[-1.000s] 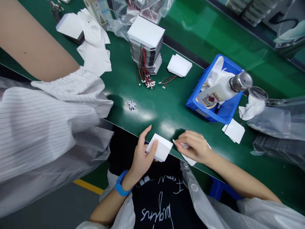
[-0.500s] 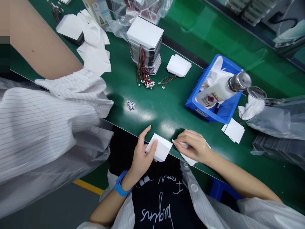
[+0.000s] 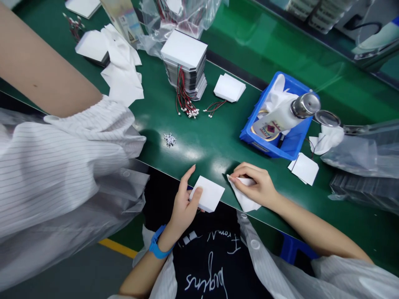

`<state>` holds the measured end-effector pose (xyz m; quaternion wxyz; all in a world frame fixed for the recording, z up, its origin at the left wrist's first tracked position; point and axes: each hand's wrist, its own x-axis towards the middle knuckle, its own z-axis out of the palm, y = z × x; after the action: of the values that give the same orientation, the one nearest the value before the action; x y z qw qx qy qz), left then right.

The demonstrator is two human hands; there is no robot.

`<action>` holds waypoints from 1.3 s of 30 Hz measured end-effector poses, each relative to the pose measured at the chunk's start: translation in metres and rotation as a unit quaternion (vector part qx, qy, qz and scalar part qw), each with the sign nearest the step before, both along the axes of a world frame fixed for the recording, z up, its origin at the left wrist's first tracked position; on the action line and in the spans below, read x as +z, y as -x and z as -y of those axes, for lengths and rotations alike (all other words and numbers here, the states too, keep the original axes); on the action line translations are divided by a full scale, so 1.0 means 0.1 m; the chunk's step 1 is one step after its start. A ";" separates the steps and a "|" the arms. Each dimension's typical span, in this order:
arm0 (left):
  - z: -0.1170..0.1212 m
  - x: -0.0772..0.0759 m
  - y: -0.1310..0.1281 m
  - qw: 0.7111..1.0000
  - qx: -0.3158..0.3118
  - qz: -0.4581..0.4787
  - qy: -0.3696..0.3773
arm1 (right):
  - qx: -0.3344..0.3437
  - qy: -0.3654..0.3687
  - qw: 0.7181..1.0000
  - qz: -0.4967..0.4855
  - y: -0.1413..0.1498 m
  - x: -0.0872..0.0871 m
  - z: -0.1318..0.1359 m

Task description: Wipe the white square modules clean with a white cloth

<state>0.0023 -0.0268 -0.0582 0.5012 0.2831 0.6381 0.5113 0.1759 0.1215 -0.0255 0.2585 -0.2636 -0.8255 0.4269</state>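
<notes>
My left hand (image 3: pixel 186 203), a blue band on its wrist, is closed on a thin white rectangular panel (image 3: pixel 208 193) at the table's front edge. The thumb lies on the panel's face and the index finger sticks out free. Just to the right, my right hand (image 3: pixel 257 182) pinches the corner of a white wiping cloth (image 3: pixel 246 202) between thumb and fingers. The rest of that cloth rests on the green table (image 3: pixel 199 137). A small gap separates the cloth from the panel.
Behind stand a tall stack of panels (image 3: pixel 184 50) with red and black leads and a smaller pile (image 3: pixel 229 87). A blue bin (image 3: pixel 288 149) holds a bottle (image 3: pixel 276 120). Small white bits (image 3: pixel 170 140) lie left of centre. Another person's arm (image 3: pixel 52 74) reaches in from the left.
My right hand has risen slightly from the cloth's middle, and more of the cloth shows beneath it. My left hand still holds the panel, nearly unmoved. The view has shifted a little.
</notes>
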 end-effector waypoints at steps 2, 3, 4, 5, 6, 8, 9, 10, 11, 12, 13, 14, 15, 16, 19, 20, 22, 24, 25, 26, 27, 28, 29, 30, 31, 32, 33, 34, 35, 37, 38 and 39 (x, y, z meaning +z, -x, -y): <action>0.02 0.04 0.03 0.999 0.008 -0.025 -0.019 | -0.001 0.001 1.000 -0.006 0.00 0.00 0.00; 0.02 0.08 0.05 0.999 0.016 -0.041 -0.026 | 0.001 0.003 1.000 -0.009 0.00 -0.01 0.00; 0.00 0.12 0.07 0.998 0.026 -0.058 -0.030 | 0.002 0.005 1.000 -0.010 -0.01 -0.01 0.00; -0.02 0.16 0.10 0.996 0.037 -0.075 -0.032 | 0.004 0.007 1.000 -0.012 -0.01 -0.02 0.00; -0.06 0.21 0.14 0.994 0.046 -0.091 -0.035 | 0.006 0.009 1.000 -0.014 -0.01 -0.02 0.00; -0.19 0.32 0.21 0.989 0.060 -0.123 -0.049 | 0.008 0.012 1.000 -0.017 -0.02 -0.04 0.00; -0.29 0.37 0.24 0.986 0.064 -0.140 -0.061 | 0.008 0.012 1.000 -0.019 -0.02 -0.04 0.00; -0.41 0.43 0.26 0.983 0.063 -0.154 -0.074 | 0.009 0.012 1.000 -0.020 -0.02 -0.05 0.00; -0.54 0.47 0.28 0.981 0.056 -0.165 -0.089 | 0.010 0.012 1.000 -0.020 -0.03 -0.05 0.00; -0.70 0.52 0.30 0.978 0.044 -0.173 -0.105 | 0.010 0.012 1.000 -0.021 -0.03 -0.06 0.00; -0.88 0.55 0.30 0.976 0.025 -0.179 -0.119 | 0.010 0.012 1.000 -0.022 -0.03 -0.06 0.00; -1.07 0.58 0.30 0.973 -0.005 -0.186 -0.135 | 0.010 0.014 1.000 -0.023 -0.03 -0.06 0.00; -1.27 0.59 0.30 0.968 -0.028 -0.195 -0.153 | 0.009 0.016 1.000 -0.024 -0.03 -0.07 0.00; -1.48 0.59 0.29 0.962 -0.045 -0.208 -0.170 | 0.009 0.019 0.999 -0.024 -0.04 -0.07 0.01; -2.08 0.55 0.26 0.945 -0.073 -0.243 -0.205 | 0.010 0.028 0.999 -0.023 -0.05 -0.09 0.01; -2.25 0.53 0.26 0.941 -0.082 -0.258 -0.203 | 0.011 0.033 0.999 -0.023 -0.05 -0.10 0.02; -2.52 0.51 0.27 0.929 -0.092 -0.303 -0.188 | 0.012 0.044 0.999 -0.021 -0.06 -0.11 0.02; -2.68 0.52 0.29 0.906 -0.098 -0.379 -0.162 | 0.013 0.057 0.998 -0.013 -0.06 -0.13 0.02; -2.72 0.53 0.29 0.887 -0.100 -0.429 -0.139 | 0.014 0.063 0.998 -0.010 -0.06 -0.13 0.02; -2.74 0.55 0.30 0.863 -0.102 -0.482 -0.108 | 0.014 0.069 0.997 -0.007 -0.06 -0.13 0.02; -2.74 0.57 0.30 0.835 -0.103 -0.535 -0.072 | 0.015 0.074 0.997 -0.006 -0.06 -0.13 0.02; -2.73 0.59 0.29 0.805 -0.102 -0.583 -0.033 | 0.015 0.079 0.997 -0.007 -0.06 -0.14 0.02; -2.72 0.61 0.27 0.776 -0.099 -0.623 0.001 | 0.015 0.083 0.996 -0.008 -0.07 -0.14 0.03; -2.71 0.62 0.25 0.752 -0.095 -0.652 0.027 | 0.017 0.086 0.996 -0.009 -0.07 -0.14 0.03; -2.70 0.63 0.24 0.735 -0.093 -0.670 0.046 | 0.018 0.088 0.996 -0.009 -0.07 -0.14 0.03; -2.70 0.62 0.22 0.724 -0.094 -0.681 0.057 | 0.019 0.089 0.996 -0.009 -0.07 -0.14 0.03; -2.70 0.62 0.22 0.718 -0.097 -0.686 0.065 | 0.020 0.089 0.996 -0.010 -0.07 -0.14 0.03; -2.71 0.60 0.22 0.715 -0.101 -0.688 0.071 | 0.020 0.089 0.996 -0.010 -0.07 -0.13 0.03; -2.72 0.58 0.22 0.714 -0.106 -0.688 0.075 | 0.020 0.089 0.996 -0.011 -0.06 -0.13 0.03; -2.75 0.55 0.24 0.714 -0.110 -0.686 0.082 | 0.020 0.087 0.996 -0.010 -0.06 -0.13 0.03; -2.76 0.54 0.25 0.714 -0.109 -0.686 0.084 | 0.021 0.086 0.996 -0.008 -0.06 -0.13 0.03; -2.75 0.54 0.26 0.714 -0.109 -0.686 0.086 | 0.022 0.085 0.996 -0.008 -0.07 -0.12 0.04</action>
<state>-0.0234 0.2487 -0.0037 0.0002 0.5796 0.8125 0.0617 0.1825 0.1179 -0.0380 0.2321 -0.2634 -0.7899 0.5028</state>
